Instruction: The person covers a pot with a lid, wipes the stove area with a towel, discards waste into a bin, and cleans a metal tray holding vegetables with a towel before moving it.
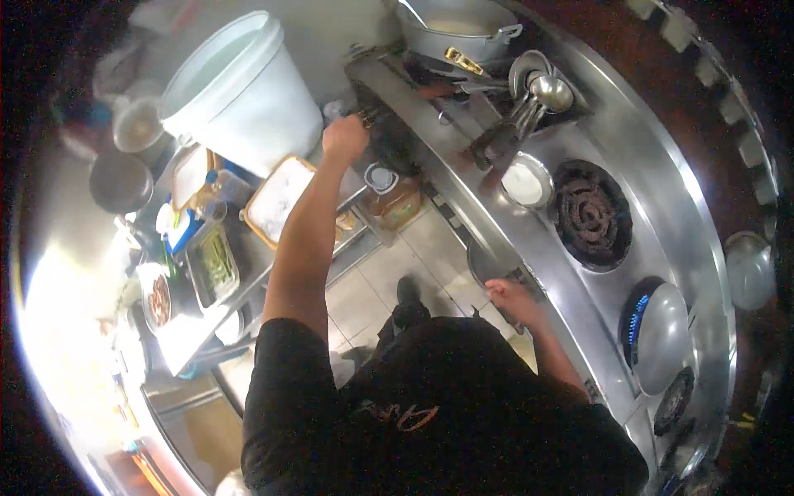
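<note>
The left hand (346, 139), upper centre, has curled fingers beside the large round white plastic bucket (248, 103), upper left. The right hand (514, 301), right of centre, is loosely curled near the long steel counter (579, 310). Whether either grips anything, I cannot tell. Left of centre, a tan-rimmed rectangular tray (250, 217) holds something white; a rectangular metal-looking container (227, 291), green vegetables.

A large white bucket (256, 112) stands open-topped, front left.
</note>
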`<control>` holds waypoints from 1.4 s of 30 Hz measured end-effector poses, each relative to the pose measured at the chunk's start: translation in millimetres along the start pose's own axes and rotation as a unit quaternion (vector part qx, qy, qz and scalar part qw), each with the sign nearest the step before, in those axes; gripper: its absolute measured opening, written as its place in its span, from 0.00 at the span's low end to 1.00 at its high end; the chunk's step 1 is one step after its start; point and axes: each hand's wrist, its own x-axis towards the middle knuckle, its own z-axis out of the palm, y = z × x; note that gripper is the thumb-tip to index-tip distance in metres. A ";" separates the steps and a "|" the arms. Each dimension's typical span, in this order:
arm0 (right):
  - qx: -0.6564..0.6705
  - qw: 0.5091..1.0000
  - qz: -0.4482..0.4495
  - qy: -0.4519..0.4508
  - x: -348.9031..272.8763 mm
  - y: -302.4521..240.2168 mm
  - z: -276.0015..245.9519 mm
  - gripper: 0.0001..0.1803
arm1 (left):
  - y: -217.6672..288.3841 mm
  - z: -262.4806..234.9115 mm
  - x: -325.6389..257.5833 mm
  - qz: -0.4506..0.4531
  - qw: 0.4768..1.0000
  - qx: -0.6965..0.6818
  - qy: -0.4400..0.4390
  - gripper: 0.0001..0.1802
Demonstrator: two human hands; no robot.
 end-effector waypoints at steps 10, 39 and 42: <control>0.104 0.984 0.082 0.116 17.4 -3.4 29.4 0.18 | -29.2 59.7 95.0 0.048 0.996 0.051 -0.064 0.14; 0.018 0.962 -0.051 -0.266 180.3 -29.3 46.2 0.13 | -20.4 -5.2 -148.8 0.170 0.929 -0.327 0.022 0.20; -0.010 0.935 -0.082 -0.345 217.1 -30.0 74.8 0.13 | -40.1 -6.8 -245.4 -0.004 0.959 -0.282 -0.024 0.20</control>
